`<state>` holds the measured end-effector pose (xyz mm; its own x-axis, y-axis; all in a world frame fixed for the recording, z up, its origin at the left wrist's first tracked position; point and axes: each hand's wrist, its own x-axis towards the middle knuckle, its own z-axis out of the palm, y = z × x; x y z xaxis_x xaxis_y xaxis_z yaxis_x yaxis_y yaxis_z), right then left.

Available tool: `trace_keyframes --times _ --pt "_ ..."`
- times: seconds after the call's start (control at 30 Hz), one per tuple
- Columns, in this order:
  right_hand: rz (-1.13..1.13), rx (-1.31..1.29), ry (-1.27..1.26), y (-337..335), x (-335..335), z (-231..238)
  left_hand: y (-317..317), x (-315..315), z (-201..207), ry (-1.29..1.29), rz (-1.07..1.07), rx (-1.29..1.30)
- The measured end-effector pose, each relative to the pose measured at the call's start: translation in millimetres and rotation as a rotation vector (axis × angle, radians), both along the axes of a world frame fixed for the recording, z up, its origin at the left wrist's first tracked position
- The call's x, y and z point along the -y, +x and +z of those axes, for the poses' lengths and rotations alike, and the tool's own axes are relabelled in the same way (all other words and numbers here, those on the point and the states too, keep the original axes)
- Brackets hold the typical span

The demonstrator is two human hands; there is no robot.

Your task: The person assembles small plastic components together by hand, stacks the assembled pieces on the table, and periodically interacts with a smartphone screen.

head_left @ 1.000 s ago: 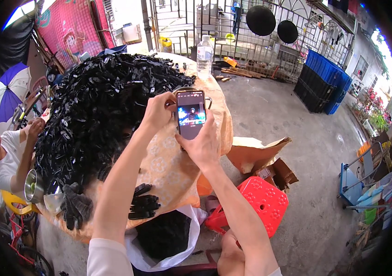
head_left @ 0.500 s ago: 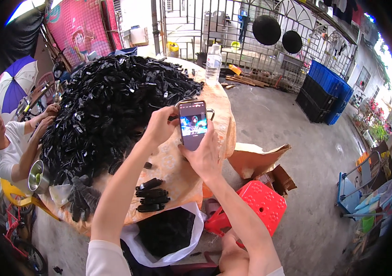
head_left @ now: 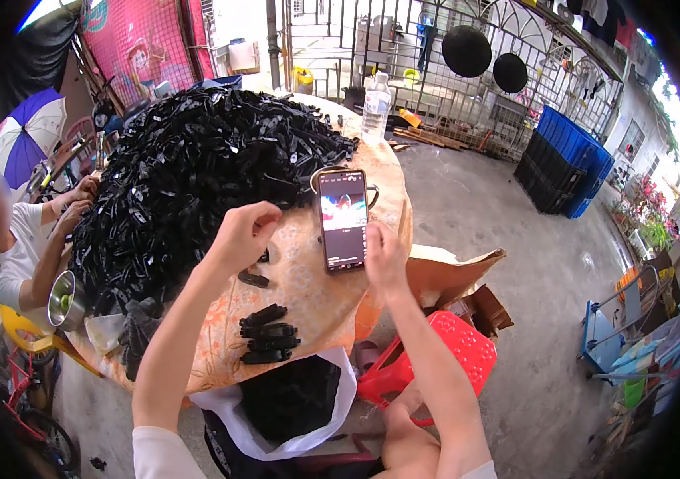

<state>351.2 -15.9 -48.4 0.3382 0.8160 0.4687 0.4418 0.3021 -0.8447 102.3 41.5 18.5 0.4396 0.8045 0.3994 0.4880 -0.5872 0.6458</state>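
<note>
A smartphone (head_left: 344,227) with a lit screen leans upright against a metal mug (head_left: 373,194), mostly hidden behind it. Beside the phone's lower right edge is my right hand (head_left: 388,257), fingers curled in; whether they grip its edge is hidden. My left hand (head_left: 245,235) hovers over the table, loosely bent, thumb and forefinger apart, with nothing visible between them. A large heap of small black plastic pieces (head_left: 196,160) rises beyond it. Several similar pieces lie stacked in a short row (head_left: 269,334) near the table edge. Below, an open white sack (head_left: 344,399) holds more black pieces.
An orange patterned cloth (head_left: 308,299) covers the round table. A clear bottle (head_left: 376,108) stands at its far edge. A red stool (head_left: 455,351) and cardboard (head_left: 444,275) are at the right. Across the table sits a person (head_left: 16,247), near a metal bowl (head_left: 67,301).
My left hand has left the phone and drawn back left. My right hand has shifted from the phone's bottom to its right side. The phone now rests against the mug, slightly lower.
</note>
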Motion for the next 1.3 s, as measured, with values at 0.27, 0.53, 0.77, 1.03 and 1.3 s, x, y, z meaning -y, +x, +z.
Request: trace_keyframes --times 0.27,0.53,0.77,1.03,1.3 --pt "0.208 -0.279 -0.216 38 -19 -25 13 17 -14 -0.122 -0.166 -0.078" --pt "0.115 -0.04 -0.262 27 -10 -11 45 -8 -34 0.046 -0.21 -0.318" --pt "0.038 -0.021 -0.093 19 -13 -8 45 -25 -49 0.098 -0.28 -0.258" --pt "-0.107 0.42 0.242 35 -26 -20 58 -27 -46 0.049 -0.252 -0.225" --pt "0.157 0.434 -0.052 48 -18 -8 32 -24 -32 0.099 -0.11 -0.361"
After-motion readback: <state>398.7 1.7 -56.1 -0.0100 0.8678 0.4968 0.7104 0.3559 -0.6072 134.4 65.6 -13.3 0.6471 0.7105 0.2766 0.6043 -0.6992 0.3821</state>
